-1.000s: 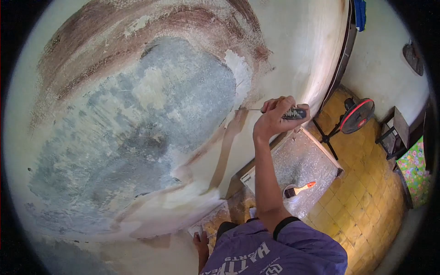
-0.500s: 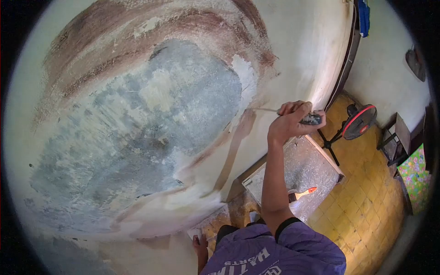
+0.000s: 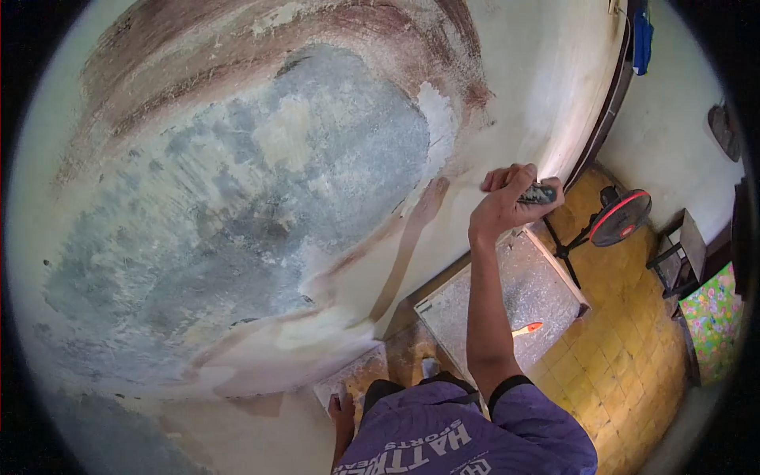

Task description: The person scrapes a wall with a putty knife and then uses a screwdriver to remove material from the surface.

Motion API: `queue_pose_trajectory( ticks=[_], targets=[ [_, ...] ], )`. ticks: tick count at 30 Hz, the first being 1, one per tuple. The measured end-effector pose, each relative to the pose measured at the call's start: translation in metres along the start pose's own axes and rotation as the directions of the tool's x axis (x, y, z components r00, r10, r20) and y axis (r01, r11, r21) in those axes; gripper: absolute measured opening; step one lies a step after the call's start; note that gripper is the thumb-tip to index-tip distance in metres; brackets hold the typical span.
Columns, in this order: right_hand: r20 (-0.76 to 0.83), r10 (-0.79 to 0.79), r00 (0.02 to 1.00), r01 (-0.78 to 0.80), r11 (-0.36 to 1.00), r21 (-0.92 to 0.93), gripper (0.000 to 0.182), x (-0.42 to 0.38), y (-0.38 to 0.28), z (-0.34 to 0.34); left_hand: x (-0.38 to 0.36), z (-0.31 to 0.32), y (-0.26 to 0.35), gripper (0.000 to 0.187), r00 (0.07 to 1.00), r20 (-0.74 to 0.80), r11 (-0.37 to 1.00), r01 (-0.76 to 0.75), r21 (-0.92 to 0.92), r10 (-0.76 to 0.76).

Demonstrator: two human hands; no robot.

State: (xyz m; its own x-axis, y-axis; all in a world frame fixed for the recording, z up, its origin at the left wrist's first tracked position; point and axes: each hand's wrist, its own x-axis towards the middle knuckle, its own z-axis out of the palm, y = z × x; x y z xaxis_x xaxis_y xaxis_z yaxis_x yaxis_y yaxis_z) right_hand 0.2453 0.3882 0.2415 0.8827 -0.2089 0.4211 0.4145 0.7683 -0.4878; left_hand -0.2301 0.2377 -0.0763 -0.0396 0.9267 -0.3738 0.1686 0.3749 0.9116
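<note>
My right hand (image 3: 511, 202) is raised close to the wall, its fingers wrapped around the dark, paint-specked handle of a scraper (image 3: 540, 192). The scraper's blade is hard to make out from this angle. Left of it spreads a large grey-blue patch (image 3: 332, 150) on the pale wall (image 3: 546, 71), with reddish-brown scraped bands (image 3: 237, 63) above. Low beside my body, my left hand (image 3: 342, 408) has its fingers curled; what they hold, if anything, is too small to tell. Below my right forearm lies a paintbrush (image 3: 529, 328) with an orange-tipped handle, partly hidden by the arm.
The paintbrush rests on a speckled board (image 3: 546, 293) with a light wooden edge. Beyond it, a black and red standing fan (image 3: 621, 218) stands on yellow floor tiles (image 3: 609, 340). A small dark stand (image 3: 682, 249) and a flowered cloth (image 3: 712, 321) are at the right.
The view has shifted slightly. My right hand, still holding the scraper, has come away from the wall a little, and the thin blade seen before no longer shows.
</note>
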Motion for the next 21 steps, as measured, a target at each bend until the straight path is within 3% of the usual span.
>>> queue_pose_trajectory(
  ticks=[2, 3, 6, 7, 10, 12, 13, 17, 19, 21],
  targets=[
    [0.010, 0.139, 0.990, -0.139, 0.990, -0.032, 0.025, -0.011, -0.006, -0.013, 0.007, 0.002, -0.003, 0.023, 1.000, 0.006, 1.000, -0.024, 0.016, 0.024],
    [0.015, 0.210, 0.978, -0.209, 0.977, -0.049, 0.023, -0.019, -0.008, -0.021, 0.023, -0.006, -0.032, 0.024, 0.985, 0.023, 0.983, -0.170, 0.075, 0.168],
    [0.122, 0.362, 0.924, -0.332, 0.918, -0.216, 0.019, -0.053, 0.001, -0.067, 0.015, 0.002, -0.010, 0.025, 0.995, -0.019, 0.995, -0.096, 0.011, 0.097],
    [0.190, 0.424, 0.886, -0.398, 0.903, -0.160, 0.018, -0.065, 0.003, -0.081, 0.012, 0.002, -0.009, 0.024, 0.998, -0.012, 0.997, -0.069, -0.036, 0.068],
    [0.397, 0.570, 0.719, -0.603, 0.796, -0.051, 0.022, -0.098, 0.004, -0.113, 0.010, 0.002, -0.021, 0.023, 0.992, 0.008, 0.943, -0.115, -0.313, 0.124],
    [0.507, 0.637, 0.581, -0.719, 0.693, -0.048, 0.027, -0.117, 0.001, -0.130, 0.001, 0.005, -0.019, 0.023, 0.994, -0.042, 0.956, -0.105, -0.272, 0.097],
    [0.580, 0.688, 0.437, -0.803, 0.589, -0.093, 0.028, -0.121, -0.003, -0.141, -0.005, 0.008, -0.008, 0.023, 0.994, -0.066, 0.963, -0.099, -0.249, 0.086],
    [0.560, 0.785, 0.264, -0.830, 0.481, -0.283, 0.026, -0.146, -0.029, -0.168, -0.028, 0.013, 0.023, 0.021, 0.994, -0.095, 0.943, 0.022, -0.331, -0.057],
    [0.535, 0.808, 0.248, -0.813, 0.473, -0.339, 0.026, -0.163, -0.042, -0.179, -0.020, 0.004, 0.002, 0.020, 0.989, 0.008, 0.877, 0.135, -0.460, -0.147],
    [0.508, 0.824, 0.251, -0.780, 0.483, -0.398, 0.026, -0.180, -0.056, -0.182, -0.029, -0.004, -0.001, 0.020, 0.996, 0.015, 0.888, 0.086, -0.453, -0.089]
  ],
)
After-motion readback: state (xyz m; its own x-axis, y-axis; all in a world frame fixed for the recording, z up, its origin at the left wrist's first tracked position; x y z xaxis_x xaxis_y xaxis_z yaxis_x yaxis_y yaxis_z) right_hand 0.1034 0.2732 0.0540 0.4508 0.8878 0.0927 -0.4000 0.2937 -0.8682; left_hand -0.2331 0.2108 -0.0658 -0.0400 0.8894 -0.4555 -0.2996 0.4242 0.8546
